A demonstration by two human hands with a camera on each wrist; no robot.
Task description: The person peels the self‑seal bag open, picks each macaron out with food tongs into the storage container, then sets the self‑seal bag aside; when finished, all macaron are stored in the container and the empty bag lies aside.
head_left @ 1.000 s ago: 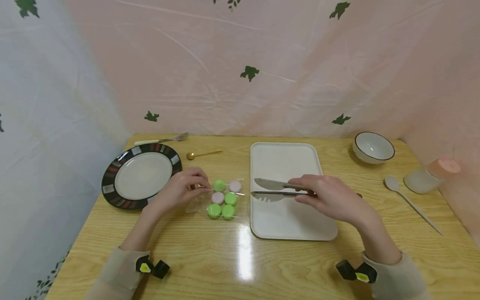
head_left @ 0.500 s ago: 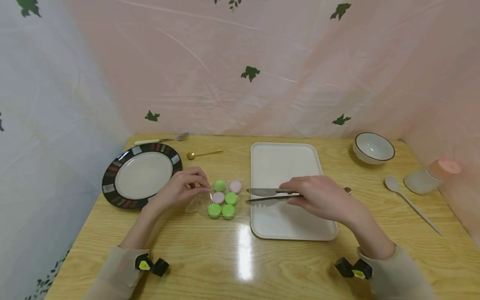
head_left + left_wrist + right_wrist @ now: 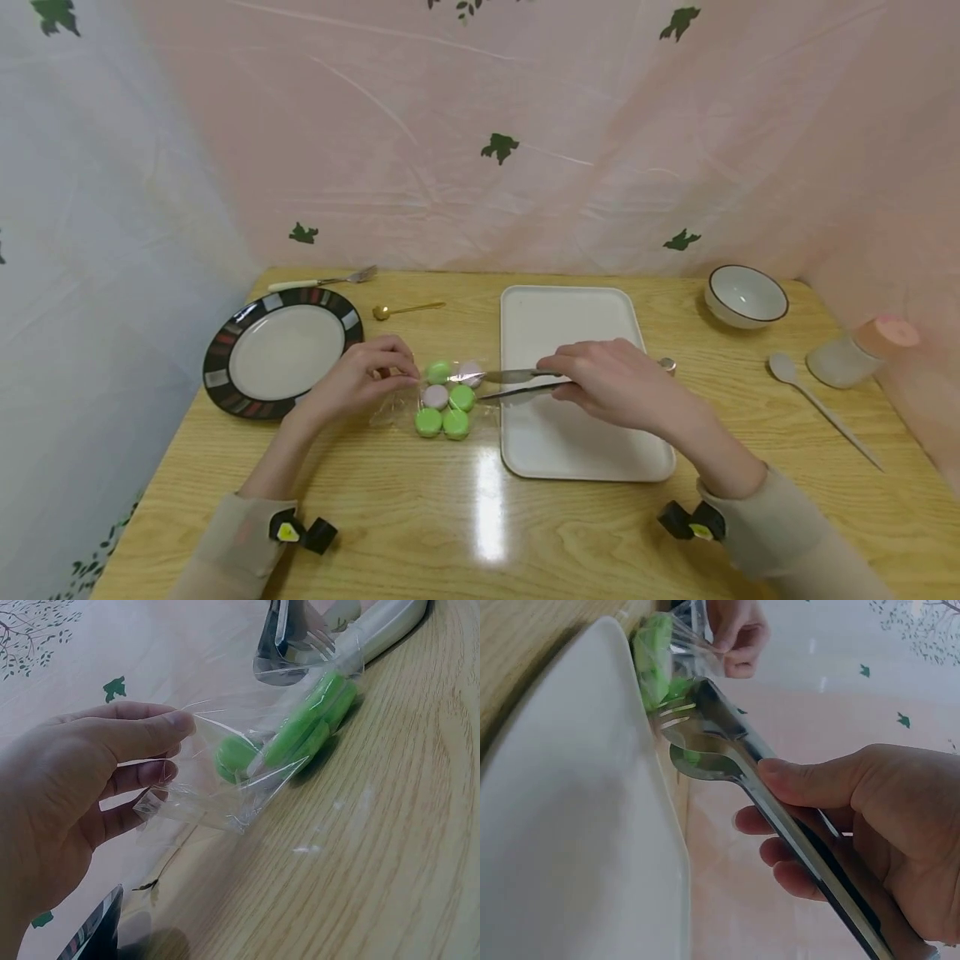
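Observation:
My left hand (image 3: pixel 367 375) pinches the open edge of a clear plastic bag (image 3: pixel 214 806) between thumb and fingers. Inside lie several green macarons (image 3: pixel 429 422) and a couple of pale purple macarons (image 3: pixel 435 397), flat on the table left of the white tray (image 3: pixel 585 454). My right hand (image 3: pixel 622 379) grips metal serving tongs (image 3: pixel 780 817) over the tray. The tongs' two arms stand apart, one ending in a slotted, fork-like tip. In the head view their tips overlap the right side of the bag, by the purple and green macarons. Nothing shows clasped between them.
A dark-rimmed plate (image 3: pixel 217 379) lies at the left, with a white-handled fork (image 3: pixel 296 285) behind it. A small gold spoon (image 3: pixel 382 312) sits behind the bag. At the right are a bowl (image 3: pixel 750 310), a long pale spoon (image 3: pixel 784 367) and a pink-lidded jar (image 3: pixel 843 364).
My right hand has moved left with the tongs, from over the tray to where the tips reach the bag's right side. The left hand stays where it was.

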